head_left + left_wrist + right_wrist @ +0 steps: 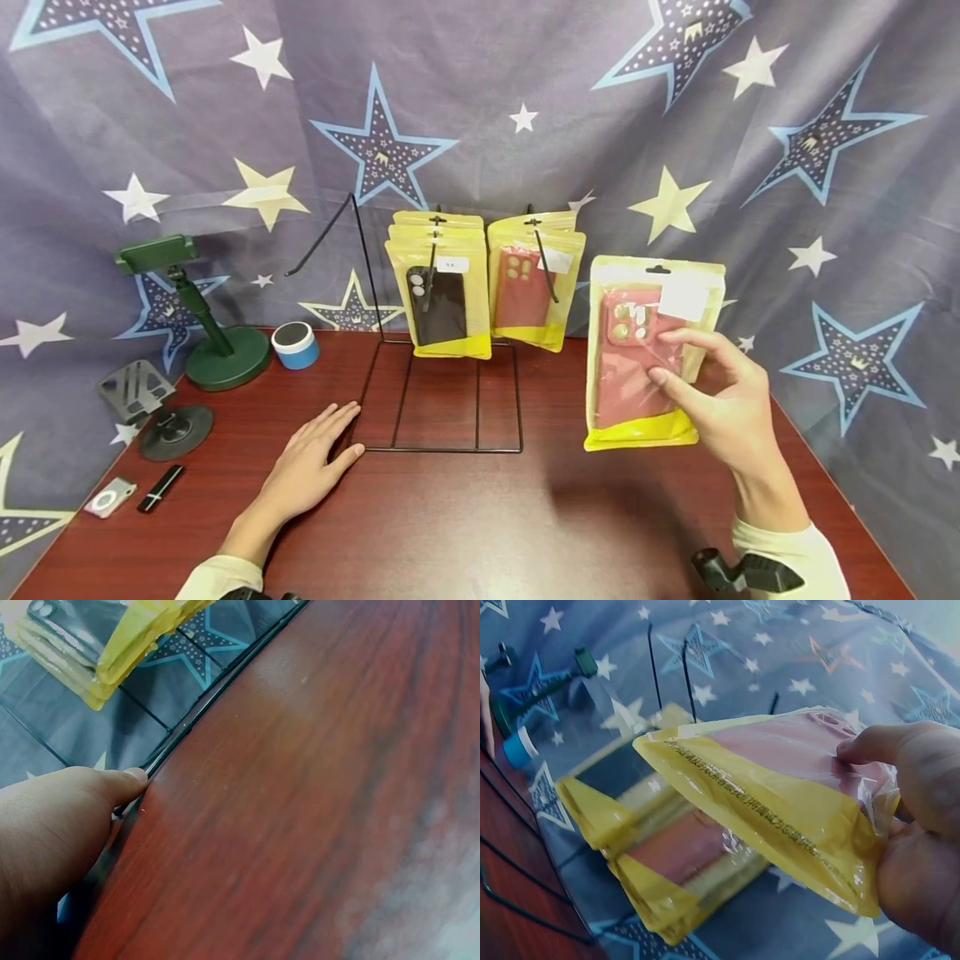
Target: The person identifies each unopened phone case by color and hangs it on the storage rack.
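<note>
- Two hanging stacks of phone-case packets at twelve o'clock
- One held red-case packet at two o'clock
- Two phone stands at nine o'clock

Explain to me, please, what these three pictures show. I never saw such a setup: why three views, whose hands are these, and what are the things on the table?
There is no machine here: a person works with two bare hands and wears three cameras. The wide picture comes from the head; the other two come from the wrists.

The right hand holds up a yellow packet with a red phone case; the right wrist view shows that packet from close by. The left hand lies flat on the brown table, its fingers touching the base of a black wire rack; the left wrist view shows a fingertip at that wire.

More packets hang on the rack: one stack with a black case in front, one with a red case. At the left stand a green phone holder, a blue and white roll and a grey stand.
</note>
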`<state>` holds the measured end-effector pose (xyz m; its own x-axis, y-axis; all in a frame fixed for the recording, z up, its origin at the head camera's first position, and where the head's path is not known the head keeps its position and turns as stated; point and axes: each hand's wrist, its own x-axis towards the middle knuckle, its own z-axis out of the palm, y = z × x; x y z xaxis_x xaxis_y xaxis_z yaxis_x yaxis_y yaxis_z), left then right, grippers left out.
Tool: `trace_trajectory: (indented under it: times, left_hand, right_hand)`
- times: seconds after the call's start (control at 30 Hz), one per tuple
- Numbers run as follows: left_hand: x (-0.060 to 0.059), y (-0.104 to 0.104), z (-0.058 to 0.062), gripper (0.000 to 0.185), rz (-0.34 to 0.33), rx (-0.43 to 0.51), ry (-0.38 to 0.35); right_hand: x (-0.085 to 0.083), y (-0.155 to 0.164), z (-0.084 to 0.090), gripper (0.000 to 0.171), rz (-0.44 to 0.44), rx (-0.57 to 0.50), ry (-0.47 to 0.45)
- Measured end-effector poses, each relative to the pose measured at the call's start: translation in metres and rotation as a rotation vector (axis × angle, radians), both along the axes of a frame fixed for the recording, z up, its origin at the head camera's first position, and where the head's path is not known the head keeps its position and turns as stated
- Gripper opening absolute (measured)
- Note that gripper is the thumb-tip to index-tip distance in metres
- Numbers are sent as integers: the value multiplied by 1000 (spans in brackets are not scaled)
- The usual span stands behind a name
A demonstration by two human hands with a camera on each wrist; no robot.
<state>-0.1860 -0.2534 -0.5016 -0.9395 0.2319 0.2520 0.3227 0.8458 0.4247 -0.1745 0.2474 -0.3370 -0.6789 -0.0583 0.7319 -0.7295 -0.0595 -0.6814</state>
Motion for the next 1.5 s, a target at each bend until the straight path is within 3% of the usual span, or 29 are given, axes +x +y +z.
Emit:
trace_trajectory:
  times: [0.33, 0.53, 0.83, 1.13, 1.5]
  left_hand:
    - [1, 1, 0, 61, 0, 10, 7]
    - [1, 1, 1, 61, 3, 6, 4]
    - [2, 1, 2, 60, 2, 4, 14]
    - [0, 2, 1, 60, -6, 4, 25]
    - [1, 2, 2, 60, -2, -1, 13]
  right_hand:
    - [19, -28, 1, 45, 4, 151, -25]
    - [19, -39, -6, 44, 46, 188, -54]
    - [13, -51, -14, 45, -3, 299, -37]
    - [7, -55, -20, 41, 7, 309, -132]
    - [9, -55, -18, 44, 50, 277, -59]
